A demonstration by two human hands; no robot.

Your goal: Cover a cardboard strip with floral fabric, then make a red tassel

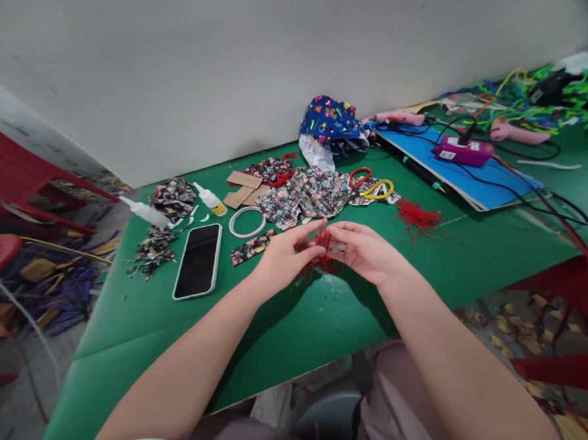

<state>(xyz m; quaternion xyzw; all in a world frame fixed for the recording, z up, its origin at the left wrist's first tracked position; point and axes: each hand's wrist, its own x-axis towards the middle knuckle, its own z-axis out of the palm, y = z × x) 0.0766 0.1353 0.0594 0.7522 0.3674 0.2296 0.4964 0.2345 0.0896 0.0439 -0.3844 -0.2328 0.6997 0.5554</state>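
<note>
Both my hands meet over the green table (146, 319), pinching a tangle of red thread (323, 261) between them. My left hand (288, 254) has its fingertips closed on the thread from the left. My right hand (362, 249) grips the same thread from the right, fingers curled. Loose red strands hang below the fingers onto the table. Another bundle of red thread (417, 217) lies just right of my right hand.
A phone (198, 260) lies face up to the left, beside a white ring (247, 222), glue bottles (211, 199), cardboard pieces and floral fabric scraps (305, 196). Scissors (368, 186) rest on the fabric. A blue board (462, 178), glue guns and cables fill the right.
</note>
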